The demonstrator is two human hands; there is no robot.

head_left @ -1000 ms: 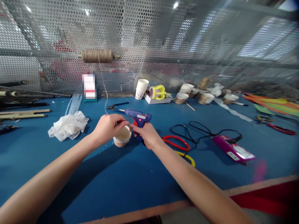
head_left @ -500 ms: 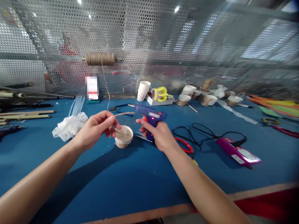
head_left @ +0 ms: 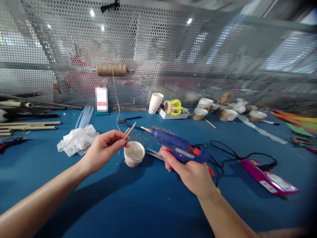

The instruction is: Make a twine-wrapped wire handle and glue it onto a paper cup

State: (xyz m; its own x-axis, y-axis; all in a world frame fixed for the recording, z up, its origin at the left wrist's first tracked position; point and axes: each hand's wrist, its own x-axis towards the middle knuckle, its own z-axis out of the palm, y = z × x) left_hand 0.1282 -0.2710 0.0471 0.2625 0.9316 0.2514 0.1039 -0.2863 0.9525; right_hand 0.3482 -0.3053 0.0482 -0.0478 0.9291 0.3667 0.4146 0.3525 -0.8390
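Between thumb and fingers, my left hand pinches a short length of twine, its end sticking up to the right. My right hand is wrapped round a blue hot glue gun with a small red light lit; the nozzle points left, apart from the twine. Just below and right of my left fingers stands a small paper cup, upright, with white material round its upper part and brown below. A strand runs down from the twine spool on the mesh to behind my left hand.
White crumpled fabric lies left of my left hand. Scissors rest partly under the glue gun. A purple power strip with black cable sits right. Paper cups, a white box and bamboo sticks line the back.
My right hand has drawn the glue gun to the right and nearer, away from the twine. In my left hand the twine end now points upward. The view has shifted slightly.
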